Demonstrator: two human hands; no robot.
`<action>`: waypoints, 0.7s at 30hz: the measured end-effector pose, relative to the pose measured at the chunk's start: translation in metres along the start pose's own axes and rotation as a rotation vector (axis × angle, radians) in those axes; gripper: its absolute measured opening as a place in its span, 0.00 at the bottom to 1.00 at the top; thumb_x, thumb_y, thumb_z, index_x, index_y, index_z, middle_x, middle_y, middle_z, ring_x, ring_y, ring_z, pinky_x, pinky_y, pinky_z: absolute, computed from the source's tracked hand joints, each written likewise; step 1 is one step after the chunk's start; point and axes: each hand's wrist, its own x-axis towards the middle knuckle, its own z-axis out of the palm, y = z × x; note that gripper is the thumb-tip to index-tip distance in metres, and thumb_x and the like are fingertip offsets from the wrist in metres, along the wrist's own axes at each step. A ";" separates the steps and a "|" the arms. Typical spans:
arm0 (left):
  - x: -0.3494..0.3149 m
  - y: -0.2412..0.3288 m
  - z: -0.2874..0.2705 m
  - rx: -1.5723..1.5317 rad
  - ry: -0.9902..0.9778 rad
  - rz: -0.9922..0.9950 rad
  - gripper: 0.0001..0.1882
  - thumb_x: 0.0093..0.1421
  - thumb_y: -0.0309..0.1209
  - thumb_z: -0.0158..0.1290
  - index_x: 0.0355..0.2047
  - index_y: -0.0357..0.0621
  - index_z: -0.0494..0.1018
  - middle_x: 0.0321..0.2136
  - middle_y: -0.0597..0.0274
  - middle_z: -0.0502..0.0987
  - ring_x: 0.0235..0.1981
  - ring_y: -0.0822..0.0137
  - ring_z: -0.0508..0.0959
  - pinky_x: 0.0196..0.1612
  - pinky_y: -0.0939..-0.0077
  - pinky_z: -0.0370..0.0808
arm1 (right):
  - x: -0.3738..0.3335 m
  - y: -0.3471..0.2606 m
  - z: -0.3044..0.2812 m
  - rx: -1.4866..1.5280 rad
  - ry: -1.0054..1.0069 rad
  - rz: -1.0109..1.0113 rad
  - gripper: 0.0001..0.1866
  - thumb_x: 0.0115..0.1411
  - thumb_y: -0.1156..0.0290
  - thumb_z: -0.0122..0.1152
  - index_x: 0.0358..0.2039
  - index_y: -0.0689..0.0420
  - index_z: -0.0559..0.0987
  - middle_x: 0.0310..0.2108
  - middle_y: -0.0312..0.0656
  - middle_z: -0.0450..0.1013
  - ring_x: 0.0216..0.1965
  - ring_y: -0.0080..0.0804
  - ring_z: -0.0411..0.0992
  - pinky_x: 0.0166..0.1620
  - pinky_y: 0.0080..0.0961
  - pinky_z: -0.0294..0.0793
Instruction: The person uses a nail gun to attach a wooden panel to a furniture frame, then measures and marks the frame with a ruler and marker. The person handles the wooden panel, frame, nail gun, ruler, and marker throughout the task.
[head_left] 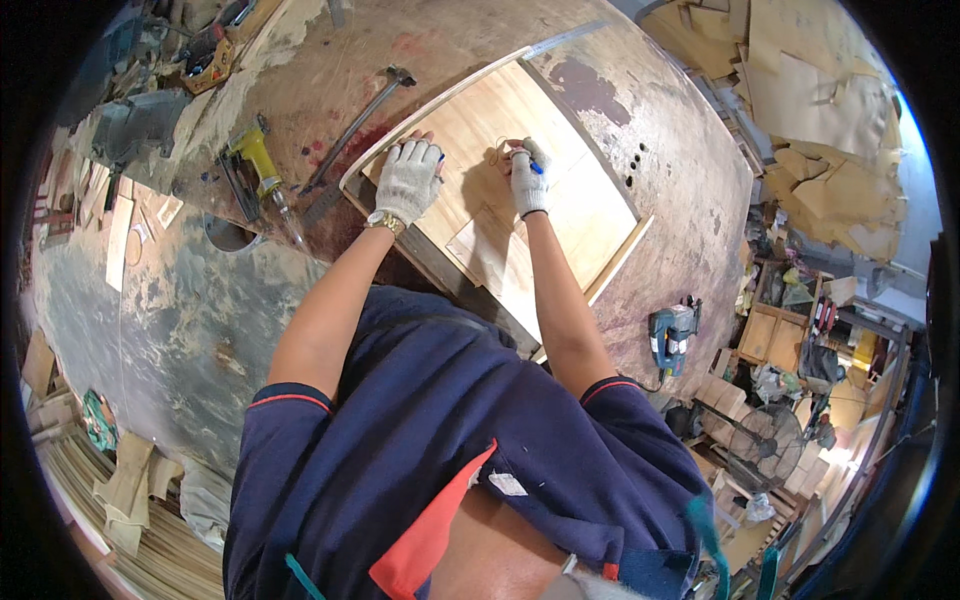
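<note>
A pale wooden panel (570,125) lies at an angle on the worn workbench in front of me, with a small rectangular wood piece (490,245) on its near part. My left hand (410,180), in a white knit glove with a watch at the wrist, rests on the panel's left end, fingers stretched out flat. My right hand (528,175), gloved too, is over the panel's middle with its fingers pinched together. A thin curved strand shows by those fingertips; what they hold is too small to make out. Each glove shows a small blue patch.
A hammer (360,125) and a yellow drill-like tool (258,160) lie left of the panel. A blue jigsaw-like power tool (672,338) stands to the right. A metal ruler (565,38) sticks out beyond the far edge. A fan (765,445) and wood scraps fill the right side.
</note>
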 end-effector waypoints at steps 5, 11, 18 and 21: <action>0.001 0.001 0.001 0.017 -0.005 -0.005 0.15 0.67 0.40 0.50 0.47 0.44 0.73 0.61 0.55 0.72 0.66 0.56 0.67 0.63 0.57 0.64 | 0.005 0.007 -0.019 -0.166 0.053 -0.224 0.13 0.60 0.75 0.49 0.34 0.62 0.84 0.22 0.39 0.74 0.21 0.24 0.70 0.27 0.24 0.70; 0.001 0.003 -0.009 0.012 -0.062 -0.005 0.13 0.68 0.39 0.49 0.45 0.45 0.73 0.61 0.54 0.73 0.64 0.56 0.68 0.62 0.56 0.65 | -0.001 0.022 -0.025 -0.332 0.049 -0.094 0.12 0.57 0.73 0.51 0.31 0.60 0.84 0.21 0.40 0.75 0.25 0.25 0.71 0.30 0.25 0.69; 0.001 0.003 -0.007 -0.003 -0.038 -0.004 0.13 0.66 0.39 0.51 0.44 0.46 0.73 0.61 0.55 0.72 0.63 0.56 0.69 0.62 0.56 0.65 | -0.014 0.016 -0.028 -0.150 0.053 -0.056 0.12 0.56 0.74 0.50 0.27 0.61 0.82 0.20 0.41 0.73 0.23 0.26 0.70 0.29 0.27 0.69; 0.003 0.004 -0.010 -0.024 -0.075 -0.014 0.12 0.66 0.39 0.50 0.44 0.46 0.73 0.61 0.55 0.73 0.62 0.56 0.70 0.61 0.56 0.66 | -0.007 0.017 -0.028 -0.162 0.150 -0.081 0.12 0.56 0.73 0.50 0.26 0.61 0.82 0.19 0.41 0.72 0.24 0.29 0.70 0.30 0.30 0.69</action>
